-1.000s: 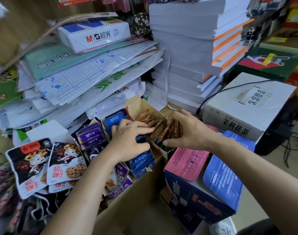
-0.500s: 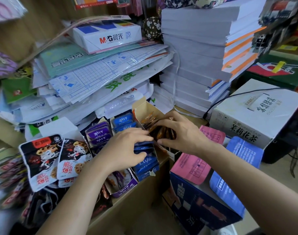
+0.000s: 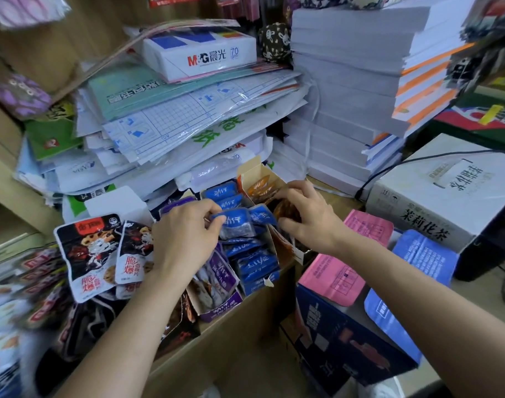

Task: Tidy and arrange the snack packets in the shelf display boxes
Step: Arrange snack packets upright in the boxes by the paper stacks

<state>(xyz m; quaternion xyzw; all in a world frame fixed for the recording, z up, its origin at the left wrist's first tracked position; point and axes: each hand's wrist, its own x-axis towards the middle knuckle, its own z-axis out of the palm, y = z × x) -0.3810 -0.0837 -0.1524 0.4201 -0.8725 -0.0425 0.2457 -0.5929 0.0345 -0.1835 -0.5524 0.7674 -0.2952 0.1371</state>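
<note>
Three open display boxes stand side by side on the wooden shelf: a purple one [image 3: 221,307], a blue one [image 3: 258,282] full of blue snack packets, and an orange-brown one [image 3: 252,170] holding brown packets [image 3: 262,186]. My left hand [image 3: 185,239] pinches a blue packet [image 3: 236,225] lifted a little above the blue box. My right hand [image 3: 305,216] reaches into the orange-brown box, fingers curled around brown packets; a second blue packet [image 3: 261,215] sits against its thumb.
Black-and-white cookie packets [image 3: 87,254] lie left of the boxes. Stacks of paper and folders [image 3: 188,116] and white reams [image 3: 346,96] rise right behind. A dark blue carton [image 3: 346,340] with pink and blue flaps, and a white carton [image 3: 446,191], stand to the right.
My left hand has lifted off the blue box with a blue packet pinched in it. My right hand stays in the brown-packet box, shifted slightly. The camera has tilted left.
</note>
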